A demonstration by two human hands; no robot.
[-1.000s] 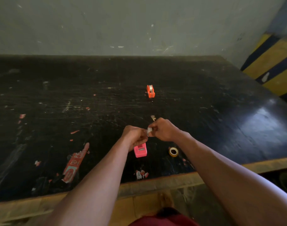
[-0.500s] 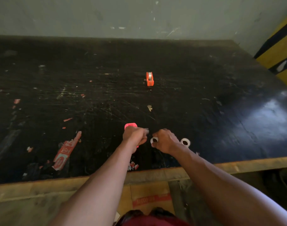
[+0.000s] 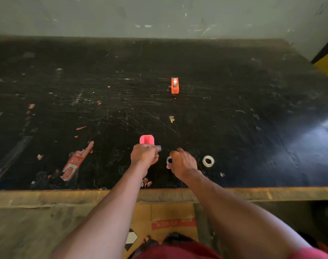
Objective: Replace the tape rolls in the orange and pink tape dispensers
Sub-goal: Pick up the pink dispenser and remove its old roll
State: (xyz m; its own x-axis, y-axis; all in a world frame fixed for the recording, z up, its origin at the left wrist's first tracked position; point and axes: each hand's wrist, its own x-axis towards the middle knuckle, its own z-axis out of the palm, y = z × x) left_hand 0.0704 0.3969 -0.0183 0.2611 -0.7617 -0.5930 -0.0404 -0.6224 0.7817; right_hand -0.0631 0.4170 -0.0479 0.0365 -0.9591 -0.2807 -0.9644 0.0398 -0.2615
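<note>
Pink dispenser [image 3: 146, 139] sits in my left hand's [image 3: 144, 155] grip; my right hand [image 3: 182, 163] pinches a tape roll [image 3: 169, 160] at three o'clock.

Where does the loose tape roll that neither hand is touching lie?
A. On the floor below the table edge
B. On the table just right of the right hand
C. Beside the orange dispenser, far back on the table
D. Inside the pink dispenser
B: the loose tape roll lies flat on the black table, just right of the right hand, untouched.

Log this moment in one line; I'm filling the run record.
left hand: holds pink dispenser | right hand: holds tape roll | orange dispenser: untouched
</note>
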